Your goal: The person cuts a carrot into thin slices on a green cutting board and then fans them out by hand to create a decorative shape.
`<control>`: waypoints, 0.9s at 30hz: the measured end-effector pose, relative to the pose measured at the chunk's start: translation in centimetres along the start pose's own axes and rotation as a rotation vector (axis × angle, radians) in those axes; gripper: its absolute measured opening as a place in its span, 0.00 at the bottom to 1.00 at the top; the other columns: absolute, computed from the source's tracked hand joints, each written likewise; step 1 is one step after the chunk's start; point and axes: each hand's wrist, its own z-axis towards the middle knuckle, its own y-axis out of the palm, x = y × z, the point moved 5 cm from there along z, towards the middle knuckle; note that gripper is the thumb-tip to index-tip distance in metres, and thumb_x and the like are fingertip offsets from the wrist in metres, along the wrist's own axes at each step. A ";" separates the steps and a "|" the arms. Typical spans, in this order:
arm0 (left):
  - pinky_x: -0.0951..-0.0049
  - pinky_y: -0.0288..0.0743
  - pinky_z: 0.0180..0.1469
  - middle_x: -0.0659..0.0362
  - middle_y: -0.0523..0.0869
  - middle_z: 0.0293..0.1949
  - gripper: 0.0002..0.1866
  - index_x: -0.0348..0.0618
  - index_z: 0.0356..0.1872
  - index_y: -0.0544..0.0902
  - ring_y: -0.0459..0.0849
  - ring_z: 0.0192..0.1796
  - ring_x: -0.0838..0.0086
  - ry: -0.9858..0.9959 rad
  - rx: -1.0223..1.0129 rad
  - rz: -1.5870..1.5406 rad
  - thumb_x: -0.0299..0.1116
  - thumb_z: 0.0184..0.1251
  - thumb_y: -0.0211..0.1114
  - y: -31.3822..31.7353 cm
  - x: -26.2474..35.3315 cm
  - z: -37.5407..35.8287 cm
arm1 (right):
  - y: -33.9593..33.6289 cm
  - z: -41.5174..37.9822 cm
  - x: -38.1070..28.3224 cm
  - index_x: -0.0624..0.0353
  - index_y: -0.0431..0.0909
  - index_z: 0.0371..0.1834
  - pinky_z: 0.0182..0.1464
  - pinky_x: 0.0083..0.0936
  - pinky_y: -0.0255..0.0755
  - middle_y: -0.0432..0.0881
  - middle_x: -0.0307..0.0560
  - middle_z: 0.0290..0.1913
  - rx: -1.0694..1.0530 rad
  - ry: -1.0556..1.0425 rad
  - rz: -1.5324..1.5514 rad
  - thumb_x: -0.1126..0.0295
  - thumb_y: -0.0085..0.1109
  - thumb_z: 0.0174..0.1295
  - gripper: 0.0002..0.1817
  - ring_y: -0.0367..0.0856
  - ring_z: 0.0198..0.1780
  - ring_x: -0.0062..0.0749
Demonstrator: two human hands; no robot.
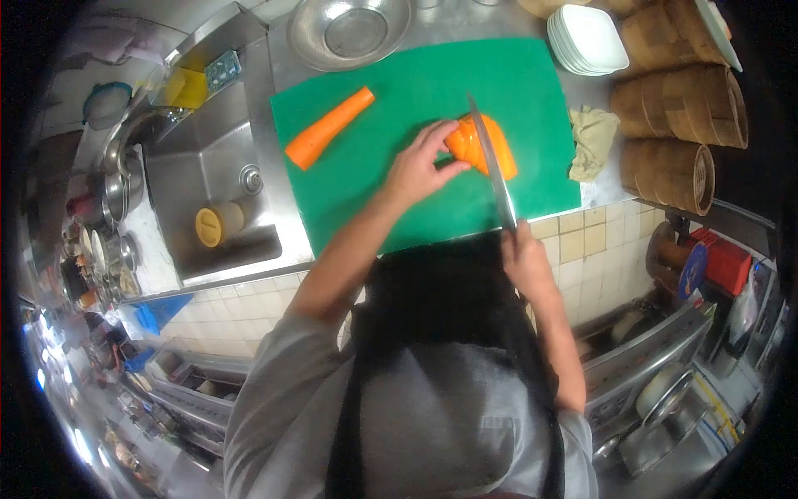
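**Steel counter, green board: stock as seen**

Near edge: my right hand (525, 254) gripping knife (492, 162). Mid-board (399, 91), right side: my left hand (416, 166) pinning cut carrot (490, 145), blade against it. Far left corner: whole carrot (328, 127). Beyond: steel bowl (349, 32), white plates (586, 37).

Steel table (283, 62); sink (199, 183) set in it at left. Beige tiled front (582, 241) below table edge. Bamboo steamers (682, 108) stacked right of sink; shelves (657, 374) lower right. Dim light.
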 end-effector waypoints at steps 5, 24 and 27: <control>0.59 0.87 0.52 0.49 0.85 0.63 0.45 0.45 0.77 0.72 0.89 0.46 0.61 -0.173 -0.036 0.066 0.41 0.59 0.84 1.6 0.7 0.1 | -0.7 0.1 -0.2 0.65 0.69 0.50 0.37 0.66 0.75 0.82 0.80 0.31 -0.010 -0.030 0.009 0.67 0.56 0.80 0.12 0.83 0.39 0.81; 0.67 0.87 0.47 0.44 0.87 0.65 0.39 0.42 0.77 0.72 0.94 0.43 0.68 -0.335 0.015 -0.144 0.35 0.67 0.80 0.7 -0.7 -0.3 | -1.9 0.1 -0.1 0.63 0.69 0.53 0.37 0.65 0.75 0.84 0.78 0.32 -0.080 -0.041 0.020 0.65 0.52 0.83 0.11 0.83 0.40 0.81; 0.66 0.87 0.47 0.45 0.86 0.66 0.40 0.42 0.77 0.73 0.94 0.42 0.68 -0.305 0.013 -0.133 0.36 0.65 0.81 1.0 -0.1 0.9 | -1.8 0.2 0.0 0.62 0.69 0.53 0.38 0.65 0.75 0.84 0.78 0.33 -0.086 -0.041 0.010 0.65 0.52 0.83 0.11 0.83 0.41 0.81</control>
